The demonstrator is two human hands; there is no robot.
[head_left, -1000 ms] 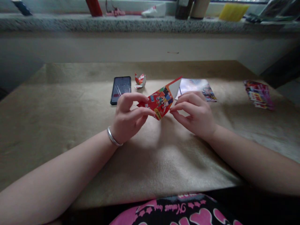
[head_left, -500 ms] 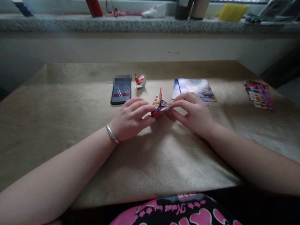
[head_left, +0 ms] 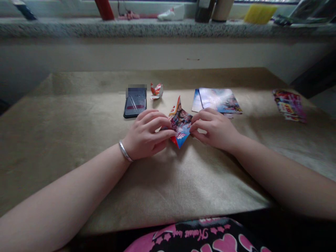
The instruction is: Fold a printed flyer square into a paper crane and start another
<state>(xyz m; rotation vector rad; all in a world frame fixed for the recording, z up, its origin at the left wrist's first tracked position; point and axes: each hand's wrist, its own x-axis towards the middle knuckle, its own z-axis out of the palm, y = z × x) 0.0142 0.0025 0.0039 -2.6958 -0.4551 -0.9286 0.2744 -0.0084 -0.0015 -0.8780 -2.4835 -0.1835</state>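
Observation:
A folded piece of printed glossy paper [head_left: 181,122], with pictures in red, orange and blue, is between my two hands above the table. Its corners stick out toward the far side and toward me, in a diamond-like shape. My left hand [head_left: 149,133], with a silver bracelet at the wrist, pinches its left side between thumb and fingers. The right side is pinched by my right hand [head_left: 214,127]. My fingertips hide both side edges of the paper.
A phone [head_left: 135,105] lies beyond my left hand, beside a small folded red-and-white paper piece [head_left: 156,91]. Flat printed sheets [head_left: 220,99] lie behind my right hand. More colourful strips [head_left: 290,106] rest at the far right. Bottles and a yellow object [head_left: 260,14] stand on the windowsill.
The folded paper has spread open: its near flap now points down toward me, showing more of the printed inside. Both hands stay pinched on its sides, barely shifted.

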